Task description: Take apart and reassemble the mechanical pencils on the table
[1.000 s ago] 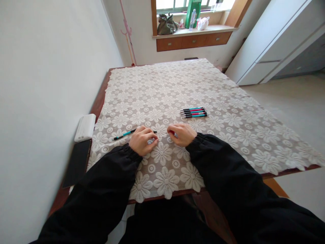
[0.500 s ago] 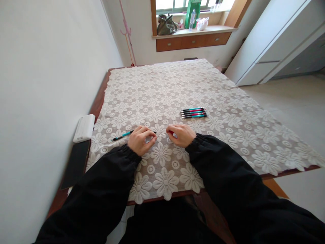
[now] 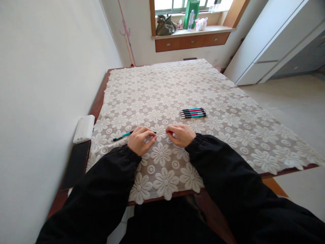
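My left hand (image 3: 141, 140) is closed in a pinch at the left end of a thin pale rod (image 3: 161, 135), which spans the gap between my hands. A small dark tip shows just beyond the left fingertips; what it belongs to is hidden. Curled fingers of my right hand (image 3: 180, 135) hold a red pen part (image 3: 171, 133), mostly covered, at the rod's other end. To the left, a teal and black pen (image 3: 123, 136) lies on the cloth, partly behind my left hand. Several teal, red and black pens (image 3: 193, 113) lie side by side beyond my right hand.
A lace tablecloth (image 3: 166, 183) with flower patterns covers the table. At the left edge are a white box-shaped device (image 3: 84, 128) and a dark flat panel (image 3: 76, 165), close to the wall. A windowsill with bags and a bottle (image 3: 191, 21) stands beyond.
The view has shifted very slightly. Both hands keep nearly the same place and grip, and the pens have not moved.
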A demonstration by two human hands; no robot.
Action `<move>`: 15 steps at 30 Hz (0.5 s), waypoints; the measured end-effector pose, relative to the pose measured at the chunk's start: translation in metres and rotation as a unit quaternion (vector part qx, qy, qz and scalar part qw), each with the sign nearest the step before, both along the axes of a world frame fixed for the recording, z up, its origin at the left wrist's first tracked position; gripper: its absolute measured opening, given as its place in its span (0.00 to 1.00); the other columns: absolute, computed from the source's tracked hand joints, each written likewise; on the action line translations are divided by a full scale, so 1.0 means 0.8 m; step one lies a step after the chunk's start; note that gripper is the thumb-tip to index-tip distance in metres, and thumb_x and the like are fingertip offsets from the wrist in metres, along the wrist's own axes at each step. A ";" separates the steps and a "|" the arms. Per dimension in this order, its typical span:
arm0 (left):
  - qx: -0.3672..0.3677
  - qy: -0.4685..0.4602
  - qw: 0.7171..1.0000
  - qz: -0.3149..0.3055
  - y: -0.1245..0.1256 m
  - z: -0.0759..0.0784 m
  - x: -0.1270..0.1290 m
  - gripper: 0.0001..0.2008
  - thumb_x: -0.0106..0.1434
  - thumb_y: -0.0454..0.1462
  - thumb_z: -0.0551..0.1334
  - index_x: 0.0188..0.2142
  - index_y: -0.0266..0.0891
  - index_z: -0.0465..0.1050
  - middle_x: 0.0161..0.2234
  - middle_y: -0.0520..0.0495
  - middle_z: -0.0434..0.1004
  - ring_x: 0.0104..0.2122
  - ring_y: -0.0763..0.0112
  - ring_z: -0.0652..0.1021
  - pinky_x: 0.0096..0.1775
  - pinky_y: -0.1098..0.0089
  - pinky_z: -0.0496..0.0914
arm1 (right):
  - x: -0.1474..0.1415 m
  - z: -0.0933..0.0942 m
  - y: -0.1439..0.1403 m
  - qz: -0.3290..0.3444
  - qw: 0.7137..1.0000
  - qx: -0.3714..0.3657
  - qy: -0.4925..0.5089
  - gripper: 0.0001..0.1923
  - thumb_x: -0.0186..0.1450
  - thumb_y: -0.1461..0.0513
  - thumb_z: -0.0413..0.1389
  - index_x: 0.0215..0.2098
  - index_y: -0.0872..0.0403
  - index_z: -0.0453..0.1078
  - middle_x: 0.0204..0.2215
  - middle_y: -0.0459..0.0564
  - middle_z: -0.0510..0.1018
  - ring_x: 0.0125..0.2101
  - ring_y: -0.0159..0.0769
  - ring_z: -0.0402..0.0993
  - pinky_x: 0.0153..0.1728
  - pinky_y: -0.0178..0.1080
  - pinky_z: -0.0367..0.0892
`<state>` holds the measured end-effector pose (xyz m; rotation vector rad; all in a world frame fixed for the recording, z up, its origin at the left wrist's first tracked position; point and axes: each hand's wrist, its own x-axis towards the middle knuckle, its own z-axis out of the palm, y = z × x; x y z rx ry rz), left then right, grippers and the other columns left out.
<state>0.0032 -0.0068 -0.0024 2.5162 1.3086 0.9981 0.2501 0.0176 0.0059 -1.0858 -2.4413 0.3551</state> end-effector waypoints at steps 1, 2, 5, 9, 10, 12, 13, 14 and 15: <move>0.002 0.000 1.000 -0.003 0.000 0.000 0.000 0.05 0.67 0.39 0.65 0.35 0.43 0.79 0.35 0.49 0.79 0.39 0.64 0.77 0.46 0.62 0.73 | -0.001 -0.001 0.000 0.004 1.000 -0.001 0.003 0.04 0.64 0.65 0.55 0.37 0.52 0.72 0.32 0.48 0.80 0.30 0.35 0.72 0.32 0.36 0.57; 0.004 -0.001 1.000 -0.006 0.000 0.000 0.000 0.05 0.67 0.39 0.65 0.35 0.43 0.79 0.35 0.49 0.79 0.39 0.65 0.77 0.45 0.62 0.73 | -0.002 -0.002 -0.001 0.012 1.000 -0.004 0.007 0.05 0.65 0.65 0.54 0.37 0.52 0.72 0.33 0.48 0.80 0.31 0.36 0.73 0.33 0.36 0.58; 0.017 0.001 1.000 -0.014 -0.001 -0.001 0.000 0.05 0.67 0.39 0.65 0.35 0.43 0.79 0.34 0.49 0.79 0.39 0.64 0.77 0.45 0.63 0.73 | -0.007 -0.006 -0.003 0.058 0.997 -0.032 0.031 0.07 0.69 0.64 0.53 0.41 0.52 0.73 0.36 0.50 0.81 0.35 0.36 0.75 0.36 0.35 0.62; 0.028 -0.002 0.999 -0.028 -0.002 -0.001 0.000 0.05 0.67 0.40 0.65 0.36 0.44 0.79 0.35 0.49 0.79 0.40 0.65 0.77 0.45 0.63 0.73 | -0.015 -0.009 -0.009 0.065 0.991 -0.084 0.075 0.07 0.69 0.64 0.53 0.43 0.52 0.73 0.35 0.49 0.81 0.34 0.35 0.75 0.37 0.35 0.63; 0.027 -0.011 0.999 -0.031 -0.003 0.000 0.000 0.05 0.68 0.41 0.64 0.37 0.44 0.79 0.35 0.49 0.79 0.40 0.65 0.77 0.45 0.64 0.73 | -0.016 -0.009 -0.010 0.055 0.989 -0.097 0.092 0.07 0.69 0.64 0.53 0.42 0.52 0.73 0.34 0.48 0.80 0.33 0.34 0.74 0.36 0.35 0.63; 0.022 -0.048 0.999 -0.012 -0.004 0.004 0.000 0.07 0.69 0.41 0.62 0.40 0.43 0.78 0.37 0.48 0.80 0.40 0.65 0.77 0.46 0.63 0.73 | -0.018 -0.006 -0.012 0.036 0.982 -0.127 0.138 0.06 0.68 0.64 0.54 0.40 0.53 0.73 0.31 0.46 0.79 0.30 0.32 0.71 0.34 0.34 0.63; 0.021 -0.072 0.997 0.012 -0.004 0.006 -0.001 0.08 0.70 0.41 0.61 0.41 0.43 0.77 0.37 0.48 0.80 0.40 0.65 0.77 0.45 0.63 0.73 | -0.018 -0.005 -0.012 0.025 0.975 -0.147 0.166 0.06 0.67 0.64 0.54 0.39 0.54 0.73 0.29 0.45 0.78 0.28 0.31 0.70 0.33 0.34 0.63; 0.020 -0.094 0.994 0.043 -0.004 0.007 -0.001 0.08 0.71 0.41 0.59 0.41 0.42 0.77 0.37 0.47 0.80 0.40 0.65 0.77 0.45 0.63 0.72 | -0.018 -0.003 -0.012 0.017 0.965 -0.171 0.197 0.05 0.67 0.63 0.54 0.38 0.54 0.72 0.28 0.45 0.78 0.27 0.30 0.69 0.32 0.34 0.63; 0.021 -0.111 0.991 0.075 -0.004 0.009 -0.002 0.09 0.72 0.40 0.58 0.40 0.42 0.76 0.36 0.47 0.79 0.39 0.65 0.77 0.44 0.63 0.72 | -0.018 -0.002 -0.010 0.011 0.953 -0.201 0.228 0.05 0.66 0.63 0.53 0.37 0.54 0.71 0.27 0.45 0.78 0.26 0.30 0.69 0.31 0.34 0.63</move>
